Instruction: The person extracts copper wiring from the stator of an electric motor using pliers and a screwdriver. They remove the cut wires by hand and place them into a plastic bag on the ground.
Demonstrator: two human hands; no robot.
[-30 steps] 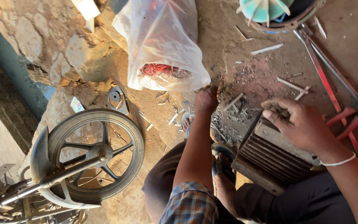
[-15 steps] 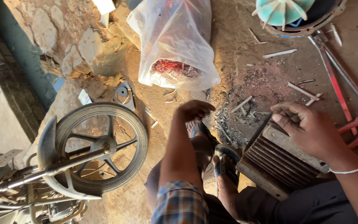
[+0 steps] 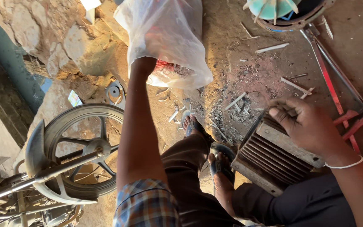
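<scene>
My left arm stretches forward, and my left hand [image 3: 143, 64] goes in at the edge of a clear plastic bag [image 3: 169, 33] lying on the ground; its fingers are hidden by the bag. Something red [image 3: 171, 67] shows through the plastic near the hand. My right hand [image 3: 311, 126] rests on the upper rim of a grey finned motor housing [image 3: 274, 157] that lies between my legs, with the fingers curled over the rim. My feet in sandals [image 3: 219, 162] are just left of the housing.
A spoked motorcycle wheel [image 3: 85, 151] stands at lower left. Metal scraps and filings [image 3: 236, 101] litter the dirt ahead. A red-handled tool [image 3: 349, 120] and long rods [image 3: 328, 71] lie at right. A teal fan in a round cover [image 3: 274, 6] sits at the top, and a rough stone wall [image 3: 59, 50] at upper left.
My left hand has moved from the scraps near the housing forward and left to the plastic bag. My right hand has stayed on the housing.
</scene>
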